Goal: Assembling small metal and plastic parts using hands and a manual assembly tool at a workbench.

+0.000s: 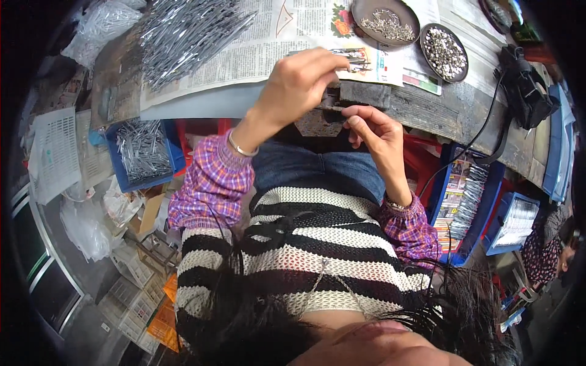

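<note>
- Raises two hands over the near edge of one worktop [427, 119].
- Holds the left hand [298, 82] high, grip apparently narrow, fingertips just beside several slim metal pieces [361, 61] on printed paper; cannot tell of anything pinched there.
- Brings thumb and forefinger of the right hand [377, 131] close together in a narrow grip beside one grey block [365, 95]; cannot tell of any piece between them.
- Has one large heap of thin metal rods [189, 39] at upper left, too tangled to count, on newspaper [244, 64].
- Shows two round dishes of small metal parts side by side at upper right: one brownish dish [400, 7], one darker dish [465, 66].
- Includes one black device [528, 88] with a cord, farther right.
- Keeps at least three blue containers lower down: one left bin [174, 146], full of metal pieces, and two to the right.
</note>
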A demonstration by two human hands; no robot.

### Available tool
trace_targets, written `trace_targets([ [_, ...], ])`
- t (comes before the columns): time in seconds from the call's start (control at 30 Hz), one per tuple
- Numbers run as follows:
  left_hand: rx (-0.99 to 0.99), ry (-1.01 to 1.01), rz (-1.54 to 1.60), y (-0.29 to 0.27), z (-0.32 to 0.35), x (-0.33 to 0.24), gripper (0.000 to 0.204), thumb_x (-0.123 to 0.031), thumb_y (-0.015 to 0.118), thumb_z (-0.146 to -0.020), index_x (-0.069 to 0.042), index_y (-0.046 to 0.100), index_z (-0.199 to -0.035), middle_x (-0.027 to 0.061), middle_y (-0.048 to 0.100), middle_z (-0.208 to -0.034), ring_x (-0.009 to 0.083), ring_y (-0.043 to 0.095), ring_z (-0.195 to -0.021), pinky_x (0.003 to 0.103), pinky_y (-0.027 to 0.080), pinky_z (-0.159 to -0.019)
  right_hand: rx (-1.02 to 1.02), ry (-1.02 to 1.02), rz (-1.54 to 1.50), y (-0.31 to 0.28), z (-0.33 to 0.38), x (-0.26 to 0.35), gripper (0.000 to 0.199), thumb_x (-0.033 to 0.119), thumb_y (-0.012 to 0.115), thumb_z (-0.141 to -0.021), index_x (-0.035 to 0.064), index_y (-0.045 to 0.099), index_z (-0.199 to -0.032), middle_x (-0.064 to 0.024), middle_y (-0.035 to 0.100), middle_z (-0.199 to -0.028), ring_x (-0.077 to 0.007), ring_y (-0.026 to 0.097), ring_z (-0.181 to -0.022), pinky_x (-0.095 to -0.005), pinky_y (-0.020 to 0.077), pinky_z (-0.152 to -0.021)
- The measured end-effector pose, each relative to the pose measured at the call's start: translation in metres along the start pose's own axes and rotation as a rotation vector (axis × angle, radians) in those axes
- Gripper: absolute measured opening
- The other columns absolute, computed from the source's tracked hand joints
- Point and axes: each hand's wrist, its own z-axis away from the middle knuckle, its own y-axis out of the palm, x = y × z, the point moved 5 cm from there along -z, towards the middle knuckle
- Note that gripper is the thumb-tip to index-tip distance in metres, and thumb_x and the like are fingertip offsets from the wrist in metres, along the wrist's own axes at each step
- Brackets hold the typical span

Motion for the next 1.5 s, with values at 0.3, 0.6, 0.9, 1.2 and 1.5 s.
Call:
trace_targets([
  [0.3,0.011,-0.008,0.093,0.007,-0.005,0.002,0.019,0.001,0.062,-0.073,-0.003,0.063,-0.092,0.0105,0.064,-0.085,0.0262,0.063,-0.076,0.032,0.05,-0.067,-0.024,0.014,-0.013,-0.008,0.002,0.001,0.019,0.01,0.058,-0.089,-0.0009,0.063,-0.104,-0.0026,0.063,-0.08,-0.0045,0.054,-0.061,-0.0177,0.0454,-0.054],
  [0.6,0.062,-0.118,0.367,0.011,0.024,-0.023,0.024,0.009,0.063,-0.07,0.0,0.063,-0.093,0.0111,0.065,-0.086,0.0215,0.064,-0.078,0.028,0.051,-0.067,-0.048,-0.134,-0.1,-0.007,0.001,0.004,0.02,0.01,0.057,-0.09,-0.0036,0.062,-0.104,-0.007,0.066,-0.084,-0.0071,0.056,-0.062,-0.0199,0.0475,-0.053],
  [0.9,0.034,-0.151,0.381,0.014,0.032,-0.022,0.024,0.009,0.063,-0.07,-0.001,0.064,-0.093,0.0107,0.065,-0.085,0.0201,0.064,-0.077,0.027,0.051,-0.066,-0.146,-0.2,0.124,-0.009,0.002,0.014,0.011,0.005,0.065,-0.082,-0.0023,0.068,-0.09,-0.0025,0.062,-0.074,-0.0064,0.055,-0.06,-0.0181,0.0439,-0.052],
  [1.2,-0.016,-0.145,0.414,0.018,0.034,-0.024,0.024,0.005,0.064,-0.071,-0.004,0.063,-0.093,0.0091,0.063,-0.077,0.0215,0.062,-0.067,0.029,0.049,-0.058,-0.154,-0.172,-0.069,-0.009,0.001,0.005,0.015,-0.001,0.068,-0.077,-0.0015,0.061,-0.09,-0.0028,0.062,-0.08,-0.0054,0.056,-0.066,-0.0168,0.0458,-0.056],
  [1.5,-0.01,-0.173,0.457,0.021,0.035,-0.022,0.024,0.006,0.065,-0.071,-0.004,0.064,-0.093,0.0087,0.063,-0.078,0.0201,0.062,-0.067,0.029,0.05,-0.059,-0.087,-0.14,-0.099,-0.01,0.003,0.003,0.021,0.001,0.067,-0.08,-0.0011,0.058,-0.099,-0.0027,0.062,-0.083,-0.0061,0.058,-0.07,-0.0177,0.0476,-0.057],
])
